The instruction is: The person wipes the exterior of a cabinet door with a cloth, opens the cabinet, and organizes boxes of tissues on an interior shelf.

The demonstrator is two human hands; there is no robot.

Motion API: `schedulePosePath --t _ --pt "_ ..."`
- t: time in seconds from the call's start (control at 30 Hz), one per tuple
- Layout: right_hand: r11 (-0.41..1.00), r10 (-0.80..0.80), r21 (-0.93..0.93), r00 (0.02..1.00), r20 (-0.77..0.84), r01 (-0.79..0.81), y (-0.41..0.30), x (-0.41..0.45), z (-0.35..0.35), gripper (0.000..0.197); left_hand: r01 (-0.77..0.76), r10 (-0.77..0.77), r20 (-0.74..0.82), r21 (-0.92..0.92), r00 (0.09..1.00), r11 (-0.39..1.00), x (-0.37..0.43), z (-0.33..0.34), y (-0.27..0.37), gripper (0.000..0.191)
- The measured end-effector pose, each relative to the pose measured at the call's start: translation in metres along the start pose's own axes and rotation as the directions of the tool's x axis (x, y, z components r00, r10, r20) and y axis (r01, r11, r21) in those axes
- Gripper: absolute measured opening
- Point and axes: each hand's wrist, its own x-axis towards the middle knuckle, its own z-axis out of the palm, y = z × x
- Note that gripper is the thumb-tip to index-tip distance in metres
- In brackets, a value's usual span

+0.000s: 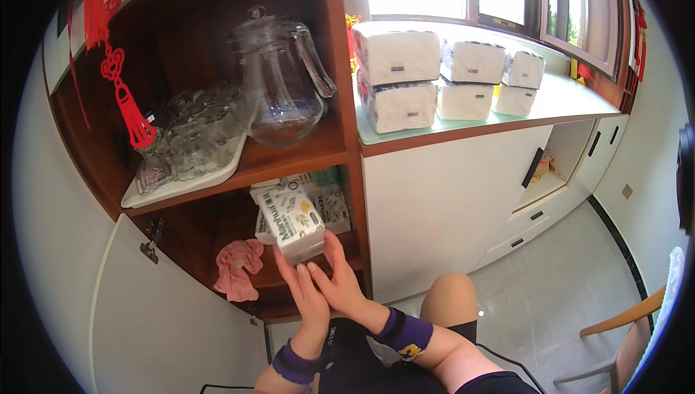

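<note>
A plastic-wrapped tissue pack [293, 223] lies between my two hands at the opening of the lower cabinet shelf. My left hand [307, 291] grips its near left side, and my right hand [339, 280] has its fingers on the near right corner. Behind it, more tissue packs [334, 209] rest inside the cabinet, partly hidden by the held one. A crumpled pink cloth [239, 269] hangs over the shelf edge to the left of my hands. On the counter at the right, several white tissue packs [404, 106] stand in stacks two high.
The upper shelf holds a glass pitcher [282, 84] and a white tray [222, 177] of glass cups. An open cabinet door [163, 307] stands at the left. A red tassel ornament [127, 101] hangs at upper left. A chair [624, 334] is at lower right.
</note>
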Motion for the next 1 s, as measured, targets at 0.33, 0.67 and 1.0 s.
schedulePosePath --t 0.33,0.67,1.0 --pt "0.966 -0.257 -0.026 0.961 -0.102 0.256 -0.094 -0.066 -0.068 0.065 -0.256 0.309 0.302 -0.204 0.902 0.945 -0.078 0.05 0.073 0.078" --pt "0.888 -0.451 -0.312 0.775 -0.444 0.338 -0.161 -0.088 -0.203 0.071 -0.111 0.408 0.624 -0.458 0.666 0.882 -0.101 0.197 0.105 0.08" --pt "0.753 -0.586 -0.597 0.696 -0.415 0.278 -0.233 -0.013 -0.327 0.065 -0.216 0.532 0.594 -0.52 0.604 0.827 -0.063 0.343 0.143 0.068"
